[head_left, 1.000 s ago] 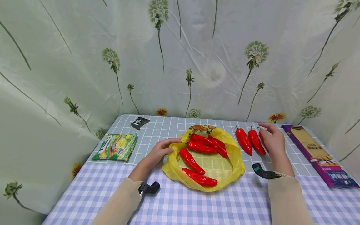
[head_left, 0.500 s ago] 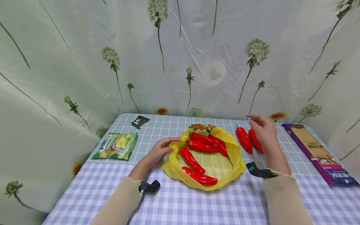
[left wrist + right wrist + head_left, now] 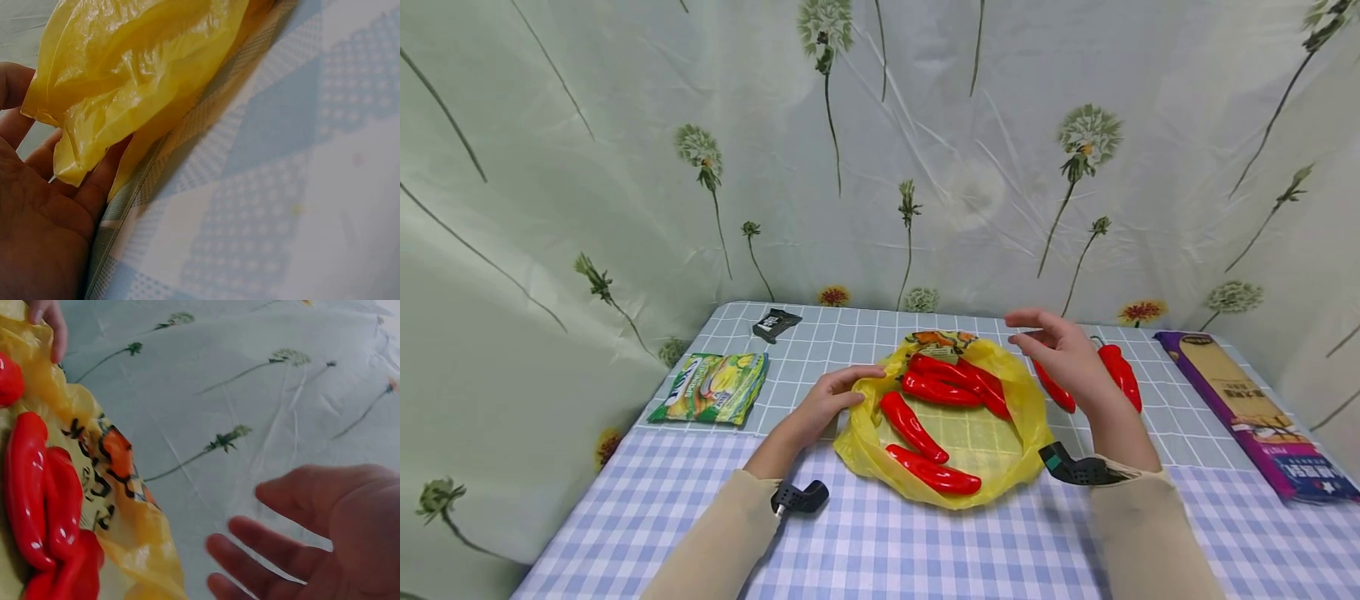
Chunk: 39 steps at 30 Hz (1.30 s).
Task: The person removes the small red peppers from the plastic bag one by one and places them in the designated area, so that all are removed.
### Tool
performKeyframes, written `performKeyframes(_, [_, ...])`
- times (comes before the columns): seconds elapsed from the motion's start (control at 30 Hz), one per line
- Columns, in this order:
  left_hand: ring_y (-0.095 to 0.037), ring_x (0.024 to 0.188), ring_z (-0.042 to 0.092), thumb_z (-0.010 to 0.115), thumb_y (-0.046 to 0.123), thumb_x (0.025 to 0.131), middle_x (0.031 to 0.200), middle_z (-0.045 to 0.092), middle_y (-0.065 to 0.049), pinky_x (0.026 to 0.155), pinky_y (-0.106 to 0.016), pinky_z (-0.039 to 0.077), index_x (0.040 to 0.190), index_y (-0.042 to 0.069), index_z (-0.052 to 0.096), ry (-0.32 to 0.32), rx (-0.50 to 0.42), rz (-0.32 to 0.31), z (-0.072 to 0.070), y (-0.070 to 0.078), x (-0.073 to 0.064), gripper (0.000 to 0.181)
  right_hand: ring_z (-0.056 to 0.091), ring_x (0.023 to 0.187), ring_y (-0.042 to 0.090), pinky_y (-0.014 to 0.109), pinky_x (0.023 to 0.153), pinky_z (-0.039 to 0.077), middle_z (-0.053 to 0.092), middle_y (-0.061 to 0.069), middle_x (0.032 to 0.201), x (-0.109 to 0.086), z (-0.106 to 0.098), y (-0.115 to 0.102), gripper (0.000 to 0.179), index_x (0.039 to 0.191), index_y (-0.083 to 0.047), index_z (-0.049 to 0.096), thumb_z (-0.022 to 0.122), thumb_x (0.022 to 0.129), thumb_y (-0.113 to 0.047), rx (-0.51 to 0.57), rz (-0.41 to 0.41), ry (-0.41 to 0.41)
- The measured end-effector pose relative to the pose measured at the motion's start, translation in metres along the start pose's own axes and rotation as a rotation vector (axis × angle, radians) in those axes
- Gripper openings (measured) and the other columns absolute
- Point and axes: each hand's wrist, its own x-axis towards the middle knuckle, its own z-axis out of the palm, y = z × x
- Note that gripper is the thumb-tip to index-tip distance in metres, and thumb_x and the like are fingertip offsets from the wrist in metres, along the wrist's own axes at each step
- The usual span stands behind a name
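A yellow plastic bag (image 3: 859, 450) lies with its mouth rolled wide, and several glossy red chili peppers (image 3: 913, 427) rest inside. At its left rim is my left hand (image 3: 808, 414); in the left wrist view the thumb and fingers hold the bag's edge (image 3: 94, 134) between them. My right hand (image 3: 1071, 362) hovers right of the bag with nothing in it, fingers spread apart from the thumb in the right wrist view. Beneath and beside it lie loose peppers, one (image 3: 1060, 392) partly covered by the hand and another (image 3: 1122, 379) on its right side.
On the left lies a green and yellow snack packet (image 3: 711, 389), with a small black wrapped packet (image 3: 777, 325) behind it. A long purple pasta pack (image 3: 1255, 417) lies at the right. A floral curtain (image 3: 880, 167) hangs behind the table.
My right hand has moved left from the rightmost loose pepper, passing over the others toward the bag's right rim. The left hand has stayed at the bag.
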Motion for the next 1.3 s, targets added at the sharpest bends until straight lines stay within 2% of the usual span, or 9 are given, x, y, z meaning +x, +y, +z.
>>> performKeyframes(0.2, [-0.032, 0.147, 0.038, 0.05, 0.007, 0.094, 0.153, 0.049, -0.011, 0.121, -0.054, 0.03, 0.137, 0.006, 0.058, -0.004, -0.006, 0.003, 0.0, 0.001, 0.0, 0.044, 0.065, 0.111, 0.035, 0.048, 0.094, 0.058, 0.061, 0.018, 0.136, 0.003, 0.018, -0.004, 0.039, 0.136, -0.009, 0.057, 0.06, 0.099, -0.018, -0.028, -0.075, -0.153])
performKeyframes(0.5, [-0.032, 0.147, 0.038, 0.05, 0.008, 0.094, 0.153, 0.049, -0.01, 0.121, -0.053, 0.03, 0.137, 0.007, 0.058, -0.005, -0.007, -0.002, -0.001, -0.001, 0.0, 0.043, 0.062, 0.116, 0.034, 0.04, 0.089, 0.06, 0.059, 0.016, 0.139, 0.005, 0.044, -0.01, 0.043, 0.138, -0.012, 0.056, 0.062, 0.096, -0.015, -0.056, -0.102, -0.322])
performKeyframes(0.93, [-0.032, 0.147, 0.038, 0.05, 0.008, 0.095, 0.152, 0.05, -0.011, 0.122, -0.056, 0.028, 0.137, 0.007, 0.058, -0.011, 0.002, 0.004, -0.001, -0.003, 0.0, 0.043, 0.062, 0.118, 0.029, 0.042, 0.096, 0.057, 0.063, 0.011, 0.133, 0.003, 0.078, -0.005, 0.047, 0.139, -0.013, 0.055, 0.067, 0.093, -0.016, -0.083, -0.118, -0.479])
performKeyframes(1.13, [-0.033, 0.147, 0.038, 0.05, 0.008, 0.094, 0.152, 0.05, -0.011, 0.121, -0.056, 0.028, 0.137, 0.007, 0.058, -0.015, 0.004, 0.011, -0.001, -0.003, 0.0, 0.044, 0.065, 0.115, 0.028, 0.041, 0.096, 0.057, 0.064, 0.01, 0.132, 0.001, 0.089, -0.009, 0.047, 0.138, -0.012, 0.055, 0.068, 0.093, -0.014, -0.067, -0.142, -0.516])
performKeyframes(1.3, [-0.032, 0.146, 0.039, 0.051, 0.008, 0.094, 0.152, 0.05, -0.011, 0.121, -0.056, 0.029, 0.137, 0.007, 0.059, -0.013, 0.002, 0.014, -0.001, -0.002, 0.0, 0.044, 0.065, 0.115, 0.027, 0.039, 0.095, 0.058, 0.064, 0.01, 0.131, 0.001, 0.097, -0.009, 0.048, 0.138, -0.013, 0.056, 0.07, 0.092, -0.016, -0.054, -0.13, -0.531])
